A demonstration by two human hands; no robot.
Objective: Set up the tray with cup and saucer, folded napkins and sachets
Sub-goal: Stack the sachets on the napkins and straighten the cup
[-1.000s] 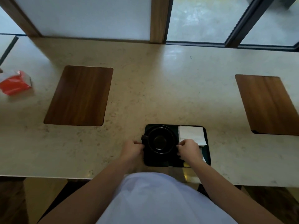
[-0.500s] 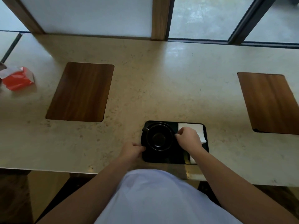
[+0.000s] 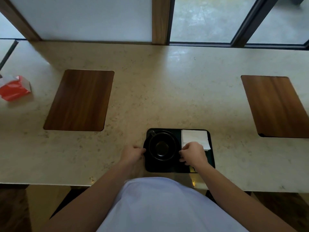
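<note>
A black tray (image 3: 211, 158) lies on the pale stone counter (image 3: 150, 91) near its front edge, at about 6 o'clock in the head view. On the tray's left half sits a black saucer (image 3: 173, 156) carrying a black cup (image 3: 161, 146), upright, its handle pointing toward 11 o'clock. At the tray's 2 o'clock corner lies a folded white napkin (image 3: 194, 138).

The left hand (image 3: 133, 153) is at the saucer's 9 o'clock side, fingers curled, its grip pinching the saucer's rim. The right hand (image 3: 194, 154) is at the saucer's 3 o'clock side, over the near end of the napkin, fingers curled and its grip at the saucer's edge; whether it actually clasps the rim I cannot tell.

Two wooden placemats lie farther back: one (image 3: 80, 100) at 10 o'clock, one (image 3: 275, 106) at 2 o'clock. A red and white packet (image 3: 14, 88) rests at the far 9 o'clock end.
</note>
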